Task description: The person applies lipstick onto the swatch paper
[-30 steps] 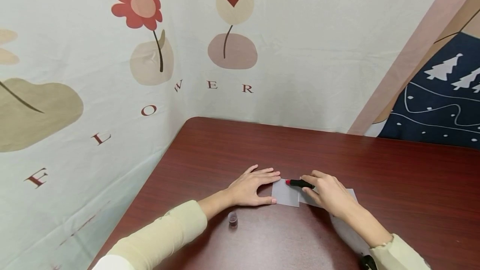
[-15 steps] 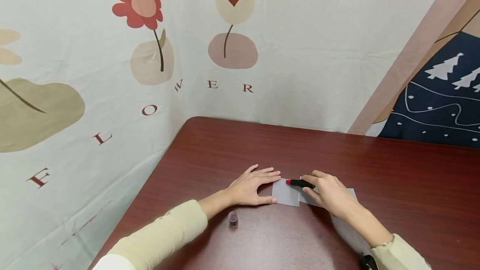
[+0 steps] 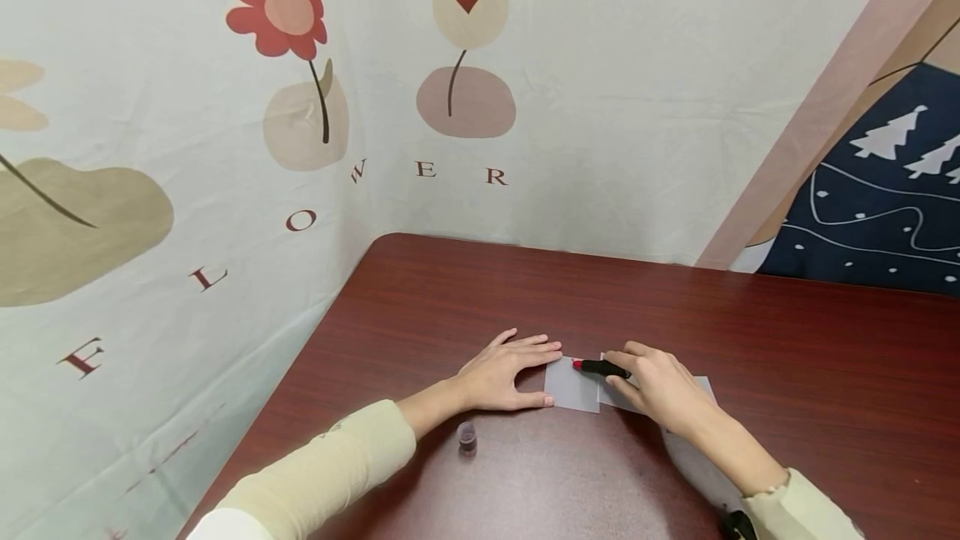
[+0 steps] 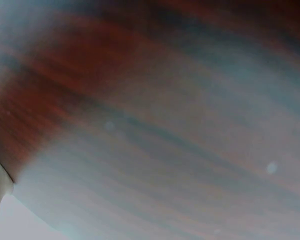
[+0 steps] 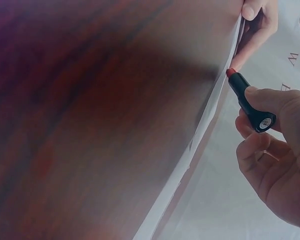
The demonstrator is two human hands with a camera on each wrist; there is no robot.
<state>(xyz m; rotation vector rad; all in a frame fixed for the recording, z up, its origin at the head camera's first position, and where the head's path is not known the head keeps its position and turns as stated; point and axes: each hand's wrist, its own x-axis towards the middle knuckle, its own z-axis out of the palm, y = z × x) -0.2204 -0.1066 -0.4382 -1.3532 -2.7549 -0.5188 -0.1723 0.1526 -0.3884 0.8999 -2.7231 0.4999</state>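
In the head view my right hand (image 3: 663, 386) pinches a lipstick (image 3: 600, 367), a black tube with a red tip. That tip sits at the upper part of a small white sheet of paper (image 3: 573, 390). In the right wrist view, thumb and fingers grip the lipstick (image 5: 246, 102) near its base, which bears a round label, and the red end meets the paper (image 5: 205, 120). My left hand (image 3: 502, 375) lies with spread, straight fingers, its thumb and fingertips at the sheet's left edge. The left wrist view holds mostly blurred tabletop.
A second white sheet (image 3: 622, 396) lies partly under my right hand. A small translucent cap (image 3: 467, 438) stands on the reddish-brown table (image 3: 450, 290) near my left forearm. By the right sleeve is a black object (image 3: 738, 523). A flower-printed cloth (image 3: 615, 107) hangs behind.
Both hands keep practically the same place. A faint red mark now shows beside the lipstick's tip on the paper.
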